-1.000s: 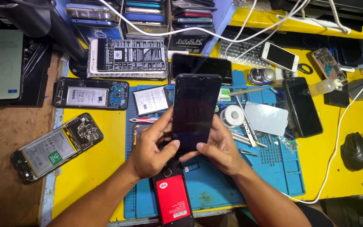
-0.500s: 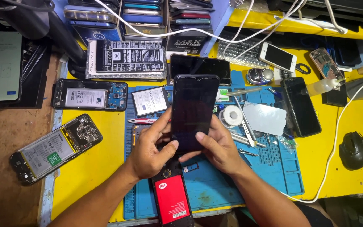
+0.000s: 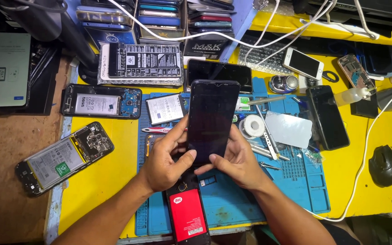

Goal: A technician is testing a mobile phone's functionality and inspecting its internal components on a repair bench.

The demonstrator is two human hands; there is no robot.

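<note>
A dark smartphone (image 3: 212, 115) with a black screen is held upright above the blue repair mat (image 3: 296, 186). My left hand (image 3: 166, 159) grips its lower left edge, thumb pressed on the glass. My right hand (image 3: 237, 159) supports the lower right edge, thumb on the bottom of the screen. Directly below my hands lies an opened phone with a red battery (image 3: 188, 218).
Opened phones (image 3: 64, 156) (image 3: 100, 100) lie at left on the yellow table (image 3: 100, 181). A loose battery (image 3: 165, 109), tape roll (image 3: 252, 125), tweezers (image 3: 267, 136), a black phone (image 3: 327, 117) and a white phone (image 3: 303, 63) surround the mat. White cables (image 3: 364, 154) run at right; a black mouse (image 3: 385, 165) sits nearby.
The phone and both hands stay in nearly the same place; my thumbs shift slightly on the lower screen.
</note>
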